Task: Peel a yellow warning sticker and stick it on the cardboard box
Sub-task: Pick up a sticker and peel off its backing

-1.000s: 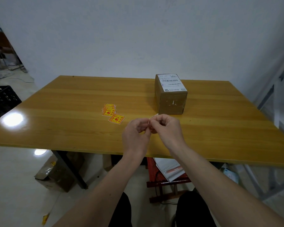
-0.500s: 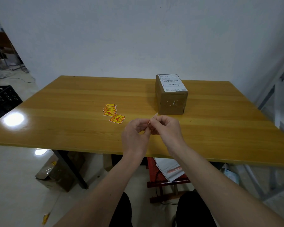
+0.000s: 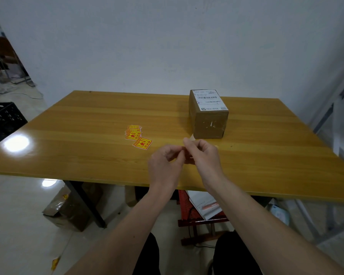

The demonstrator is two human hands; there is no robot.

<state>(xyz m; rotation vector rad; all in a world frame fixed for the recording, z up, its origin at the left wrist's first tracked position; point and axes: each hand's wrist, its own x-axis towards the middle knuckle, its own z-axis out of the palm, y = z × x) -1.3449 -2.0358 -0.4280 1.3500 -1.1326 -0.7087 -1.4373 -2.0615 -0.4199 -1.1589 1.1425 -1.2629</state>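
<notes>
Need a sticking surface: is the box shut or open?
Shut: the box stands upright, a white label flat across its closed top.

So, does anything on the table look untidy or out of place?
Only slightly: the yellow stickers lie in a loose fan, and one sticker has slid off toward the near edge, tilted. The cardboard box stands squarely, its front tape wrinkled.

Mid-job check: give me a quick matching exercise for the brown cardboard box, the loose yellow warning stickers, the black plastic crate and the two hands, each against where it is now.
Things:
1. brown cardboard box
2. loose yellow warning stickers
3. black plastic crate
4. left hand and right hand

Places:
A. on the floor, left of the wooden table
B. flat on the table, left of the box
C. pinched together above the table's near edge
D. upright, far right part of the table

Pairs: 1-D, 2-B, 3-A, 4-C
</notes>
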